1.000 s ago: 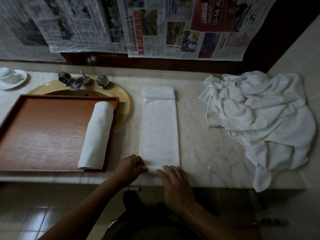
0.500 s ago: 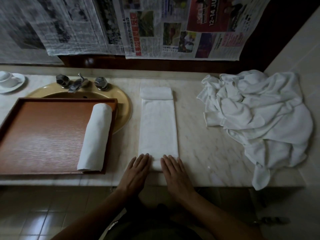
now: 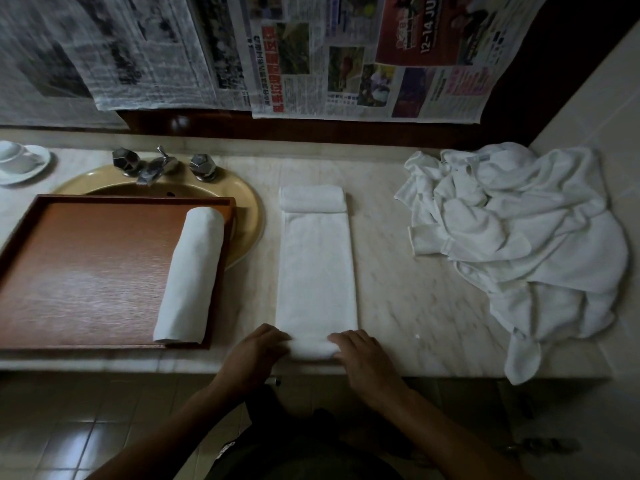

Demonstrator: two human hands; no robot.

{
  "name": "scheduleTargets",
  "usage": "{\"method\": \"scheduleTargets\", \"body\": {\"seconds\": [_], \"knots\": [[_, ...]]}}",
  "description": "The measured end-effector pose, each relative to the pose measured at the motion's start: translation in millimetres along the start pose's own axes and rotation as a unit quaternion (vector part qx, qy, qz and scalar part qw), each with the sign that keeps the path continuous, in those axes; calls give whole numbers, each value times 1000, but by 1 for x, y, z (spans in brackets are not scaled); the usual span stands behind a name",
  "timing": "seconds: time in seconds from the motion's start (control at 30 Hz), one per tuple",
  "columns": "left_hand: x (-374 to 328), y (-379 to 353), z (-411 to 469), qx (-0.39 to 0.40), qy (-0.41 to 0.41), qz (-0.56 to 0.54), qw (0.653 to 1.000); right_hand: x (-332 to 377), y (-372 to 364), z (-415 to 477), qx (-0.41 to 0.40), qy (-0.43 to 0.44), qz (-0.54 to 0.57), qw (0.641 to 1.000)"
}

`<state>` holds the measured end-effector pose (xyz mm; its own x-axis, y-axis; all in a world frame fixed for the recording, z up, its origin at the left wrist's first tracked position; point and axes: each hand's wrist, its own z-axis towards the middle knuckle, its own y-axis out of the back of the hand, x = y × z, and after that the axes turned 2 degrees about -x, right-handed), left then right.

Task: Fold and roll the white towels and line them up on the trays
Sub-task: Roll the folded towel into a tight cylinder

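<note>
A white towel (image 3: 317, 268) folded into a long narrow strip lies on the marble counter, running away from me. Its near end is rolled into a small roll (image 3: 311, 348). My left hand (image 3: 254, 353) grips the roll's left end with curled fingers. My right hand (image 3: 360, 355) grips its right end the same way. A short folded towel (image 3: 312, 199) lies across the strip's far end. One finished rolled towel (image 3: 190, 275) lies along the right side of the brown wooden tray (image 3: 86, 268). A heap of loose white towels (image 3: 519, 244) sits at the right.
The tray partly covers a yellow sink (image 3: 247, 209) with a chrome faucet (image 3: 152, 166). A white cup and saucer (image 3: 19, 162) stand at the far left. Newspaper sheets (image 3: 363, 53) hang on the back wall. A tiled wall (image 3: 595, 95) closes the right side.
Half a second ago both hands lay flat on the strip's near end. Now their fingers are curled around a small roll formed at that end.
</note>
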<state>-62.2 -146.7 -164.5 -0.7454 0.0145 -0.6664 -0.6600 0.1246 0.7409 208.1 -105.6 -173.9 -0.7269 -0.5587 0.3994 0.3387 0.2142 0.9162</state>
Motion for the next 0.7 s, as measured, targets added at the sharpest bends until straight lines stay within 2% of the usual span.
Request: {"method": "scheduleTargets", "body": {"seconds": [0.1, 0.17, 0.27, 0.33, 0.4, 0.5, 0.7], "knots": [[-8, 8, 11, 9, 75, -40, 996, 3, 5, 8, 6, -38, 10, 999], [-12, 11, 17, 9, 117, -56, 992, 7, 4, 10, -33, -52, -7, 998], [-16, 11, 24, -10, 170, -86, 982, 21, 2, 0, -115, -15, -37, 993], [-19, 9, 27, -18, 201, -91, 975, 31, -2, -10, -130, 20, -56, 990], [-19, 8, 30, -17, 229, -100, 968, 36, -10, -20, -100, 26, -80, 991], [-21, 7, 35, -9, 261, -131, 956, 30, -19, -23, -13, 12, -124, 992], [-41, 3, 28, -61, 246, -57, 966, 24, -16, -7, 17, 17, -132, 991]]}}
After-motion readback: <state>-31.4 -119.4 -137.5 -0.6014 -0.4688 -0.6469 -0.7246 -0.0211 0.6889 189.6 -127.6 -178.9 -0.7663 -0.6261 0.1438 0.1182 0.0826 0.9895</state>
